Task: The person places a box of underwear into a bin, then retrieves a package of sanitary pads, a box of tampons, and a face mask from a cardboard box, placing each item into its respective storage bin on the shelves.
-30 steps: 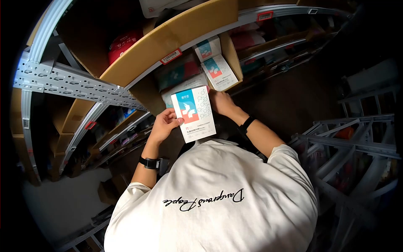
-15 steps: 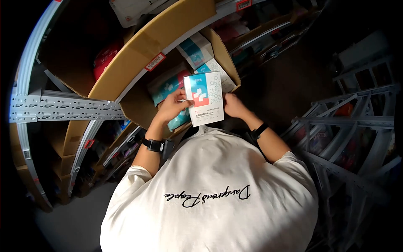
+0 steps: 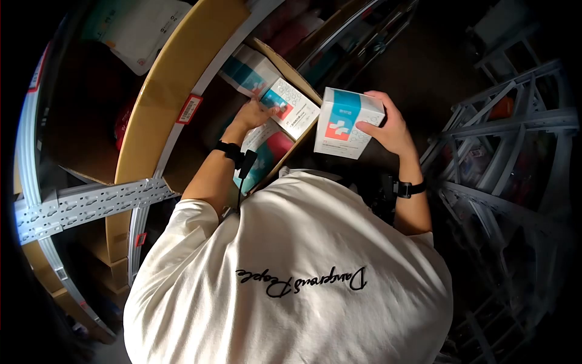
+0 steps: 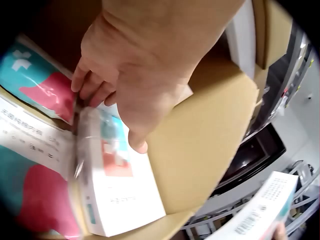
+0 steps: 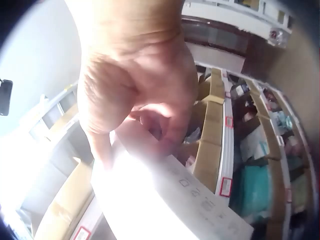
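Observation:
In the head view my right hand [image 3: 391, 127] grips a white cardboard box [image 3: 347, 142] with a teal band and a white cross on coral, outside the carton, its thumb on the printed face. My left hand [image 3: 250, 116] reaches into an open carton [image 3: 308, 92] over a similar white box [image 3: 301, 116]. The left wrist view has the thumb at that box's printed face and the fingers curled down at its other side, beside clear plastic wrap [image 4: 87, 135]. Glare washes out part of the right hand's box [image 5: 150, 200] in the right wrist view.
Teal-and-pink pouches [image 4: 42, 85] lie beside the box in the carton. Another teal-banded pack [image 3: 248, 71] sits behind it. A cardboard shelf front [image 3: 167, 79] with a barcode label [image 3: 190, 109] runs along the left. Metal racking [image 3: 506, 127] stands at right.
The box from the left hand is now in my right hand, moved right, away from the carton. My left hand has gone into the carton to another box. The head view has turned.

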The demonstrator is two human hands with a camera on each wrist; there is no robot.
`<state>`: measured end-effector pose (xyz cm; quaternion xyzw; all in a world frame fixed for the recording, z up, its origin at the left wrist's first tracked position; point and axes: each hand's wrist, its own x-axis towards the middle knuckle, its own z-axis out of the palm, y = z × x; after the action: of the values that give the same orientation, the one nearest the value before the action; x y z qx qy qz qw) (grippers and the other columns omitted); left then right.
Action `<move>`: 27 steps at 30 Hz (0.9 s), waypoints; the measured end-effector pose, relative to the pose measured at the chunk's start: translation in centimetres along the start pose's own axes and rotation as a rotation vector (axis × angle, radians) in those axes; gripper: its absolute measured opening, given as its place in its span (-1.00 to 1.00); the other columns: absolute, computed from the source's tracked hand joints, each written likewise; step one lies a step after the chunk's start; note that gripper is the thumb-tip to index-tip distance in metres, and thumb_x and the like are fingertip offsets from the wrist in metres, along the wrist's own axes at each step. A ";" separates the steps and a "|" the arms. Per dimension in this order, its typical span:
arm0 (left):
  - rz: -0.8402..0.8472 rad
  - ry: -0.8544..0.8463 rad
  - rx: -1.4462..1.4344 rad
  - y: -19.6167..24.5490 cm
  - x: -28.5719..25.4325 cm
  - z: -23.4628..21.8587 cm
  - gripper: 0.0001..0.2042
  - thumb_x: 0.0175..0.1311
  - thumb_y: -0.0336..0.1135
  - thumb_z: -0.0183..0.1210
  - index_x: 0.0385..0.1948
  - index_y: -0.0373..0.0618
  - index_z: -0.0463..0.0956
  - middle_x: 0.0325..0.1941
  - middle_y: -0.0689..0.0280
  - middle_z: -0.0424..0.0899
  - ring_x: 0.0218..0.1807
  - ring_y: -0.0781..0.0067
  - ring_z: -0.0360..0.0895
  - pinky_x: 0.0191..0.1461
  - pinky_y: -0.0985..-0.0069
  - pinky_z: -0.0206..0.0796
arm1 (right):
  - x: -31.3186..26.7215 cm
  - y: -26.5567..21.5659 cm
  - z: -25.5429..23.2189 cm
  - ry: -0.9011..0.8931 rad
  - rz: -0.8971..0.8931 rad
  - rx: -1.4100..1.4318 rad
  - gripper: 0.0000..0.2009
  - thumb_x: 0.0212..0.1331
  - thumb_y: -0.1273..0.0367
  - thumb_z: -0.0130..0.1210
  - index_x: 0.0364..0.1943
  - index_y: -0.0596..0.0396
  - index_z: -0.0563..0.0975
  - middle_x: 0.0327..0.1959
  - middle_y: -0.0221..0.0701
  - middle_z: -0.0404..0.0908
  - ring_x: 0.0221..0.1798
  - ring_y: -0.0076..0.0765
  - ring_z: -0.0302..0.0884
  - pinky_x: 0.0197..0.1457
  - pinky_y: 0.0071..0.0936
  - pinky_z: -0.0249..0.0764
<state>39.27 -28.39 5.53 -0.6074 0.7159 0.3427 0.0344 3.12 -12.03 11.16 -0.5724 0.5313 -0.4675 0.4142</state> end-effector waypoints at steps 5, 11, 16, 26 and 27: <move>-0.120 0.062 0.088 1.0 -0.2 0.7 0.17 -0.03 0.43 0.28 0.34 -0.58 0.11 0.28 -0.27 0.41 0.35 -0.09 0.39 0.41 0.33 0.20 | -3.3 2.5 -1.9 0.086 0.087 0.110 -0.43 -0.01 0.46 0.41 0.13 0.11 0.41 -0.02 -0.43 0.54 0.08 -0.49 0.46 0.18 -0.47 0.39; 0.027 0.261 0.008 2.6 -3.1 -1.5 -0.21 0.01 0.24 0.34 0.22 -0.14 0.45 -0.01 -0.12 0.64 0.11 0.04 0.58 0.22 0.28 0.37 | -4.2 3.5 -2.5 0.112 0.098 0.176 -0.41 -0.01 0.49 0.40 0.15 0.14 0.38 -0.01 -0.43 0.52 0.09 -0.51 0.45 0.18 -0.50 0.38; 0.247 0.347 -0.091 5.5 -7.8 -2.3 -0.57 0.07 -0.11 0.45 -0.31 -0.23 0.44 -0.30 0.12 0.56 -0.29 0.32 0.51 -0.20 0.38 0.40 | -2.3 -0.2 -3.4 0.129 0.012 0.065 -0.43 -0.05 0.42 0.44 0.10 0.13 0.43 -0.04 -0.41 0.57 0.05 -0.46 0.49 0.17 -0.47 0.41; 0.492 0.057 -0.105 6.7 -11.3 -1.2 -0.55 0.06 -0.11 0.44 -0.15 -0.16 0.47 -0.12 0.19 0.55 -0.13 0.15 0.55 -0.02 0.32 0.41 | 7.1 -13.6 2.0 -0.143 -0.688 -0.194 -0.44 -0.08 0.54 0.35 0.12 0.02 0.47 0.04 -0.28 0.58 0.03 -0.13 0.60 0.09 -0.33 0.54; 0.536 0.078 -0.108 6.6 -11.0 -1.2 -0.53 0.04 -0.11 0.46 -0.13 -0.19 0.48 -0.12 0.17 0.56 -0.12 0.16 0.55 0.01 0.34 0.42 | 8.3 -14.1 3.3 -0.191 -0.707 -0.248 -0.44 -0.09 0.56 0.32 0.12 -0.02 0.47 0.03 -0.27 0.56 0.02 -0.05 0.59 0.07 -0.30 0.55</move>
<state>36.71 -19.51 14.51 -0.4100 0.8324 0.3539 -0.1174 9.44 -19.03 24.93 -0.8070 0.3125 -0.4582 0.2027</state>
